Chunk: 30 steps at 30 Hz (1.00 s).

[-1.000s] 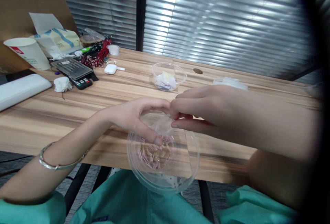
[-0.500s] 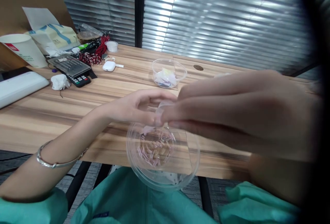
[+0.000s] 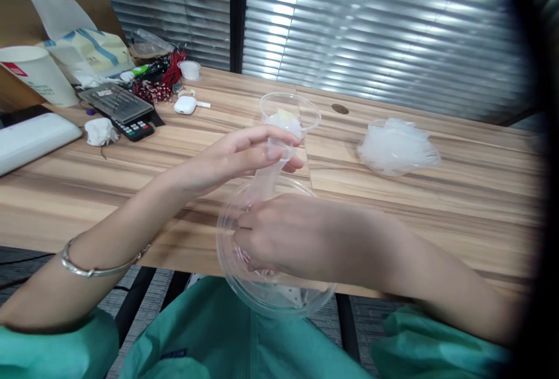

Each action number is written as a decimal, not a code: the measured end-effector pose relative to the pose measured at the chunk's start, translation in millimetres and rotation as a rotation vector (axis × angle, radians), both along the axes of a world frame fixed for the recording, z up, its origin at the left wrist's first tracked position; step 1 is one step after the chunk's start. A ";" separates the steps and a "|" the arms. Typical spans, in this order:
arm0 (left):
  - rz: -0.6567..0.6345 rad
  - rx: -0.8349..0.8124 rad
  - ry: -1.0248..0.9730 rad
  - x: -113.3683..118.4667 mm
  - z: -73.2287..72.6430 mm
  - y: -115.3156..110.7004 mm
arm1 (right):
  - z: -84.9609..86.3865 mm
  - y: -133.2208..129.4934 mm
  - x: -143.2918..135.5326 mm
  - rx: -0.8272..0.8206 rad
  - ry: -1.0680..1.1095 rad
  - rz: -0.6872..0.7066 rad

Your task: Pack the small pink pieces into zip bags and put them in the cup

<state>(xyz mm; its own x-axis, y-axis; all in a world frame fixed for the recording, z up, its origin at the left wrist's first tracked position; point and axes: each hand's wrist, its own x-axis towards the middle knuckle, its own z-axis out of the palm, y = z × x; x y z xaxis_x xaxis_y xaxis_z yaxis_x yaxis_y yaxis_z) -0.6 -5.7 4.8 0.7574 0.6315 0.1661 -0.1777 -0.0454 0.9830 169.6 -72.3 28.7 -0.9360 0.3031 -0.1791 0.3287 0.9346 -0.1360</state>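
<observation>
My left hand (image 3: pixel 248 155) pinches the upper end of a small translucent plastic bag (image 3: pixel 265 180), above the far rim of a large clear round container (image 3: pixel 231 274). My right hand (image 3: pixel 271 233) is lowered into that container with its fingers curled down; the fingertips and anything in them are hidden. Small thin pinkish pieces (image 3: pixel 243 257) lie on the container's bottom, partly covered by my right hand. The container sits at the table's front edge and overhangs it.
Beyond my left hand stands a clear round tub (image 3: pixel 312 121) with packets inside. A heap of translucent bags (image 3: pixel 395 147) lies at right. At left are a paper cup (image 3: pixel 39 76), a card terminal (image 3: pixel 135 128), a white earbud case (image 3: pixel 186 105) and red wires (image 3: pixel 174 67).
My right hand has moved down and toward me, from beside my left fingers into the container. The heap of bags has come into view. My left hand has risen slightly with the bag.
</observation>
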 end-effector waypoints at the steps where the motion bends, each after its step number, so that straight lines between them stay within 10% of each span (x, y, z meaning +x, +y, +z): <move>1: -0.008 -0.006 -0.004 0.2 -0.8 0.6 | -2.4 0.7 -2.2 -0.024 0.012 0.032; 30: 0.038 0.020 -0.045 10.1 -4.7 -6.0 | -15.0 3.0 -18.8 -0.206 0.000 -0.007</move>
<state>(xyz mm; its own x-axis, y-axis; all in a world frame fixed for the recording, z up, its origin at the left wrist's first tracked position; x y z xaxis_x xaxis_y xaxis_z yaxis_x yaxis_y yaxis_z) 9.5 -11.7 0.1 0.7247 0.6556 0.2122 -0.2194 -0.0725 0.9729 150.8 -69.3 13.8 -0.9340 0.2660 -0.2383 0.3347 0.8849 -0.3240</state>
